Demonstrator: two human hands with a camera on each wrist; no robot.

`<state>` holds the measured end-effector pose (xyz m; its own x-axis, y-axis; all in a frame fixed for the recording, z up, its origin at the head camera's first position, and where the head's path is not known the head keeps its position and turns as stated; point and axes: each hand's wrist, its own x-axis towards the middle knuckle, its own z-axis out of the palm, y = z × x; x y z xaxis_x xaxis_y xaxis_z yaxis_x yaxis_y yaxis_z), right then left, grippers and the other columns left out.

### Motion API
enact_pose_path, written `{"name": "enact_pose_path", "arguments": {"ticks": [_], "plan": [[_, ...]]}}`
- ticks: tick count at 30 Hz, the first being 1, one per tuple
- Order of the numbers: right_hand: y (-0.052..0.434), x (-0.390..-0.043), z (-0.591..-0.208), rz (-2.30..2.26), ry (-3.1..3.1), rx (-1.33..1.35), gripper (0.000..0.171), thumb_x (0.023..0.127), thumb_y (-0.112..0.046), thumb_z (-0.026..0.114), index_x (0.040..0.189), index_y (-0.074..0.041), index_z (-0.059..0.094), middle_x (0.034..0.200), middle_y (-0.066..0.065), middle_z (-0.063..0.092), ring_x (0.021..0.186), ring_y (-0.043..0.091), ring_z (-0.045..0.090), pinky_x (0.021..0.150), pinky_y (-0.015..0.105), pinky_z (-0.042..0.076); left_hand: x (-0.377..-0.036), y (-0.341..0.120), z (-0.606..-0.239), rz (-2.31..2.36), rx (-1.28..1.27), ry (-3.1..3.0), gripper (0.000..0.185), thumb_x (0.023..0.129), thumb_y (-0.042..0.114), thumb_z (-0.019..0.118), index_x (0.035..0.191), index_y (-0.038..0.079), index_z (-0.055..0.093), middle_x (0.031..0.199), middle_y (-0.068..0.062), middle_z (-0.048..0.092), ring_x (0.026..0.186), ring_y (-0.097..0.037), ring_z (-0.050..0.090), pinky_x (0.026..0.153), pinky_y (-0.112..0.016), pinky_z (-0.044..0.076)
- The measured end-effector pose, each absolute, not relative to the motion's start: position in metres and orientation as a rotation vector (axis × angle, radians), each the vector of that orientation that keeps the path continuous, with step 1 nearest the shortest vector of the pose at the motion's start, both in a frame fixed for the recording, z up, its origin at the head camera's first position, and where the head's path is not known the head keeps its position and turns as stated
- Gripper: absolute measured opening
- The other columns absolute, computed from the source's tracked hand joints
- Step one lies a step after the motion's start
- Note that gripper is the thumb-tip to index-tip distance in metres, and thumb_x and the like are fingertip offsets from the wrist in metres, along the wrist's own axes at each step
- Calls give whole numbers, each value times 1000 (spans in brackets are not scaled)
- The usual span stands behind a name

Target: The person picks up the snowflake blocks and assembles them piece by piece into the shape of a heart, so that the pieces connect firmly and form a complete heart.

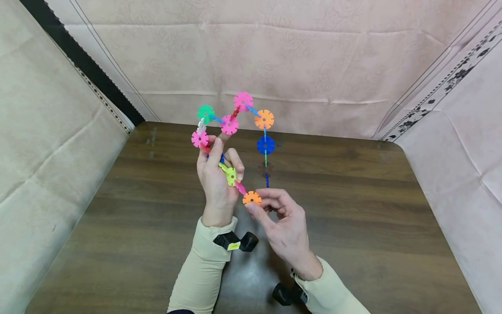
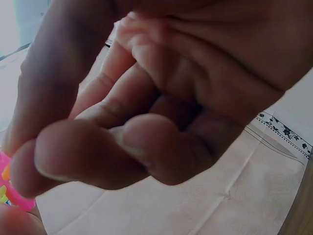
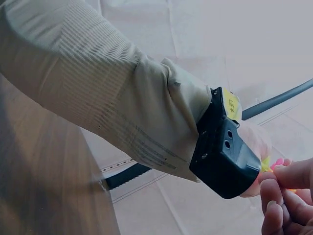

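An orange disc (image 1: 252, 198) is being pinched by the right hand (image 1: 284, 229) onto a snowflake-disc chain (image 1: 235, 126) being gripped above the table (image 1: 372, 209) by the left hand (image 1: 217, 183), seemingly needing aligned slots and firm pressing.

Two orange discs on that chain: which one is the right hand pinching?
The lower orange disc, at the chain's near end between the right hand's fingertips; the other orange disc sits high, untouched.

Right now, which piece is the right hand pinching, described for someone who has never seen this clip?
Start at the wooden table and the chain of snowflake discs held above it. Follow the chain down to its lowest end, at the right hand. The piece is the orange disc; the other orange disc sits high, untouched.
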<state>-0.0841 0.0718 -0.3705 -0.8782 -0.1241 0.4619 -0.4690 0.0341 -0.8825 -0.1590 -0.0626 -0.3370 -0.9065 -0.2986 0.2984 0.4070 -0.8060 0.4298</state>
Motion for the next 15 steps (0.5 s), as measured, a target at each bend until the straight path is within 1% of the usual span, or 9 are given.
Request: {"name": "enact_pose_path", "arguments": {"ticks": [6, 11, 15], "plan": [[72, -84, -370, 1915, -2059, 612, 33, 83, 0, 75, 113, -8, 65, 84, 4, 72, 68, 17, 66, 58, 25, 52, -159, -62, -337, -2668, -306, -692, 7, 104, 11, 43, 104, 9, 49, 111, -12, 62, 44, -13, 55, 38, -17, 41], [70, -85, -369, 1922, -2043, 612, 32, 83, 1, 74, 113, -7, 66, 83, 5, 72, 68, 17, 66, 56, 25, 51, -157, -60, -337, -2682, -305, -711, 6, 104, 11, 43, 106, 9, 49, 112, -12, 62, 44, -13, 56, 38, -17, 41], [69, -85, -368, 1938, -2007, 625, 31, 82, 3, 74, 111, -5, 67, 83, 6, 71, 68, 20, 66, 56, 26, 52, -157, -59, -337, -2678, -320, -718, 7, 104, 9, 42, 107, 8, 48, 111, -12, 61, 44, -13, 56, 38, -17, 42]]}}
